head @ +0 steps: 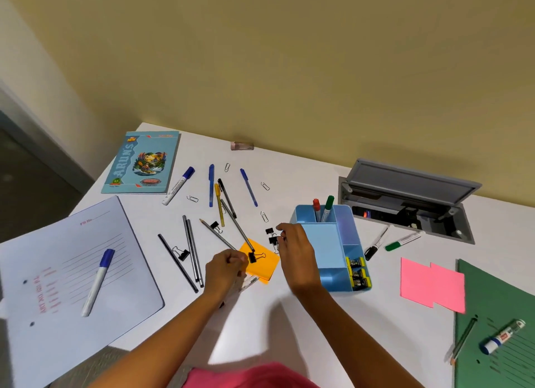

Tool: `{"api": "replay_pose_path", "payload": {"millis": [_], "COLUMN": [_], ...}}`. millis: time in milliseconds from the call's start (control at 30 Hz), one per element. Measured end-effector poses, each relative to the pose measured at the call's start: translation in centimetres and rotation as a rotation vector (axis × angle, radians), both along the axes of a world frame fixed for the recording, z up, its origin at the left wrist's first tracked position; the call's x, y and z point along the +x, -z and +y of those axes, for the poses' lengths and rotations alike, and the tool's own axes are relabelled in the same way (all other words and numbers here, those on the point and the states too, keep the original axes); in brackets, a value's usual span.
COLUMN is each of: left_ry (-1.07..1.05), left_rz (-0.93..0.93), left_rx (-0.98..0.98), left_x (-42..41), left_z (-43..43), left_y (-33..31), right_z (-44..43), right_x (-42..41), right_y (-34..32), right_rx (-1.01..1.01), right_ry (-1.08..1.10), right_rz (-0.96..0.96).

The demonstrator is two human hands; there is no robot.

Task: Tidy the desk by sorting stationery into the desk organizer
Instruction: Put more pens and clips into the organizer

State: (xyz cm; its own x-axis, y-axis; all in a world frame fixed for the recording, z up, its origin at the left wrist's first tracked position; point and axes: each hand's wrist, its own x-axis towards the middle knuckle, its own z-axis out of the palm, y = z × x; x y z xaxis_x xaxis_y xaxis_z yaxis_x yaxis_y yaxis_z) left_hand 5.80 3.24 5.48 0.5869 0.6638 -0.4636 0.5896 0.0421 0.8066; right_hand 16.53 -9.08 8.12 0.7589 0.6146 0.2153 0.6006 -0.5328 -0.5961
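Head view of a white desk (318, 329) during sorting. The left hand (224, 267), at lower centre, is curled tight, and its fingertips pinch the body of a small black binder clip (252, 257) over an orange square sticky-note pad (260, 267). The right hand (296, 253), just to the right, has its fingers bent around a second black binder clip (273, 240), held between thumb and fingertips just beside the left wall of the light-blue plastic desk organizer (327, 248). The organizer stands right of centre; a red-capped marker (316, 208) and a green-capped marker (328, 204) stand upright in its rear compartment, and yellow-edged items (357, 273), too small to identify, fill its front right compartment. Loose pens and grey pencils (192, 251) lie scattered left of the hands, with a third black binder clip (182, 254) among them. A teal illustrated notebook (142, 162) lies at upper left, a pale lined file cover (58, 301) bearing a blue-capped white marker (97, 280) at lower left, pink sticky notes (431, 283) and a green folder (498, 315) at lower right, and an open grey cable hatch (405, 196) behind the organizer.
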Motion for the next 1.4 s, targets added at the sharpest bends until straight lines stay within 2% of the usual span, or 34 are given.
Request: {"api": "replay_pose_path", "payload": {"millis": [200, 233, 333, 400, 533, 667, 800, 867, 1000, 1133, 1300, 1400], "left_ry": [-0.190, -0.209, -0.219, -0.209, -0.124, -0.076, -0.053, -0.038, -0.002, 0.001, -0.004, 0.027], "left_rz": [0.008, 0.014, 0.023, 0.050, 0.128, 0.207, 0.288, 0.330, 0.390, 0.430, 0.359, 0.387], "left_rx": [0.020, 0.065, 0.243, 0.339, 0.577, 0.724, 0.732, 0.703, 0.679, 0.652, 0.803, 0.802], "left_x": [-2.7, -3.1, -3.3, -2.8, -0.6, 1.9, 3.7, 4.2, 4.3, 4.0, 3.4, 3.4], "left_z": [2.8, 3.3, 5.9, 8.2, 12.7, 16.1, 17.7, 18.0, 18.2, 18.0, 18.3, 19.0], "left_y": [0.7, 0.7, 0.8, 0.8, 0.8, 0.7, 0.8, 1.0, 1.8, 2.4, 2.7, 2.8], "right_z": [0.9, 1.0, 1.4, 1.7, 1.9, 2.0, 2.3, 2.3, 2.3, 2.2, 2.0, 1.7], "right_x": [-0.6, -0.6, -0.9, -0.8, -0.5, 0.1, 0.8, 1.1, 1.4, 1.3, 0.7, 0.6], "right_y": [1.2, 1.6, 2.0, 2.1, 2.9, 2.9, 2.4, 2.5, 2.6, 2.1, 1.3, 1.9], "right_rx": [-0.110, -0.166, -0.273, -0.183, -0.129, -0.141, -0.130, -0.164, -0.242, -0.226, -0.188, -0.159], "right_ry": [-0.043, -0.092, -0.205, -0.160, -0.258, -0.300, -0.275, -0.262, -0.242, -0.220, -0.167, -0.127], "right_rz": [0.054, 0.003, 0.017, 0.025, -0.169, -0.372, -0.471, -0.469, -0.339, -0.211, -0.157, -0.084]}}
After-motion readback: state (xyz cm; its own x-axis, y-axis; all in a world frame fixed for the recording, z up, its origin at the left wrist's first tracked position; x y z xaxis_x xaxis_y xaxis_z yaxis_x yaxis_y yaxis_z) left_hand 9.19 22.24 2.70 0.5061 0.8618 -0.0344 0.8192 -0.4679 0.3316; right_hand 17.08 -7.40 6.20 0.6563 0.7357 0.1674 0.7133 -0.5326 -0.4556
